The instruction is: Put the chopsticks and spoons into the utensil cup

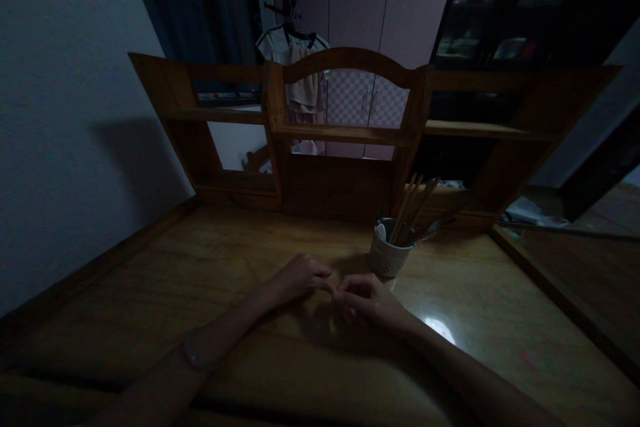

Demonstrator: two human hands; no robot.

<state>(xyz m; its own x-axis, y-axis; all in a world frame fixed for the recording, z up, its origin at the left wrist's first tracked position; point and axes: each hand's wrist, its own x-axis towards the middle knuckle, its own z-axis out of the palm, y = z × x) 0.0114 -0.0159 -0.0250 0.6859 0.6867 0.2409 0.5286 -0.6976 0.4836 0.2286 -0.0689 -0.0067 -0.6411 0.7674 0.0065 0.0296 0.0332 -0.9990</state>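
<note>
Both my hands rest on a wooden desk (150, 294) in dim light, fingertips meeting in the middle. My left hand (297, 278) has its fingers curled under, pinched toward the right hand. My right hand (367, 299) is likewise curled, its fingertips touching those of the left. Whether anything small sits between the fingertips is too dark to make out. A bracelet circles my left wrist (197, 350). Just beyond my right hand stands a white holder (386, 257) with several chopsticks and a spoon sticking out.
A wooden shelf unit (345, 134) runs along the back of the desk. A raised wooden rim borders the desk left and right. A plain wall (60, 147) stands at left; clothes hang on a hanger (295, 40) behind the shelf.
</note>
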